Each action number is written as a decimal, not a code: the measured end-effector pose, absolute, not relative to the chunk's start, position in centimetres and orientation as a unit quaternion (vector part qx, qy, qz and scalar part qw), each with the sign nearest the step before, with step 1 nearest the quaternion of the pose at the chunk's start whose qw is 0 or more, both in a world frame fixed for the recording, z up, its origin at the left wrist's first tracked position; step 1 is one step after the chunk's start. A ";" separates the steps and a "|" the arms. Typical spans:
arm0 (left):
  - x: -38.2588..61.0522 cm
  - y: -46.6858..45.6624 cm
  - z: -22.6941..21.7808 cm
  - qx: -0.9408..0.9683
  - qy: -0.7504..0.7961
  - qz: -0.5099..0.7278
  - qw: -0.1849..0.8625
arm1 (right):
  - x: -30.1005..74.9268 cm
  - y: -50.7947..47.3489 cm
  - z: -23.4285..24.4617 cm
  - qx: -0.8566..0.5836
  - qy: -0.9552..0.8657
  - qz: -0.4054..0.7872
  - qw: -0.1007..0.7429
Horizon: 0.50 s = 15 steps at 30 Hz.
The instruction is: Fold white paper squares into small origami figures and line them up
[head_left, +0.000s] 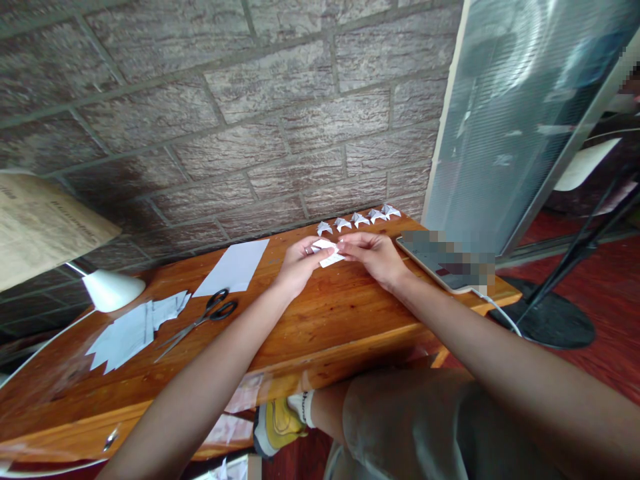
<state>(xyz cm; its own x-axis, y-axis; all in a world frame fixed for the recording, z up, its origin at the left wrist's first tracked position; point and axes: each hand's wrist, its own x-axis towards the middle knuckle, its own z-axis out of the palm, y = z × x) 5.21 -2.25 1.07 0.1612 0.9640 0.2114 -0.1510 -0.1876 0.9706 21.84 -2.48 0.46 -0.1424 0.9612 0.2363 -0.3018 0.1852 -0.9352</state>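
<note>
From the left, we are seeing a printed, papery lampshade (45, 220) slanting above a smooth white conical base (113, 291) on the glossy, grained wooden tabletop (310, 323). Thin paper pieces (127, 333) with notched edges are overlapping beside black-handled metal scissors (205, 319), and a flat white sheet (235, 267) is lying beyond. Our left grip (297, 265) is pinching a small folded paper (331, 261), white, matte and angular, which we are holding over the tabletop's middle; our right grip (379, 260) is pinching its other side. Behind, five pointed paper figures (359, 219) are lining up before the rough block wall (300, 120). Rightmost, a flat, rounded-cornered tablet (430, 257) is lying, its screen partly pixelated.
</note>
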 end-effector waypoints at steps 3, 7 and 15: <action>5.1 -2.3 1.2 0.538 0.360 0.536 0.542 | 21.9 -2.5 0.5 -0.320 -0.506 0.568 0.565; 5.0 -2.2 1.1 0.535 0.353 0.547 0.538 | 21.7 -2.5 0.5 -0.315 -0.529 0.537 0.577; 4.6 -2.0 1.4 0.575 0.355 0.530 0.512 | 22.0 -2.3 0.6 -0.309 -0.499 0.593 0.550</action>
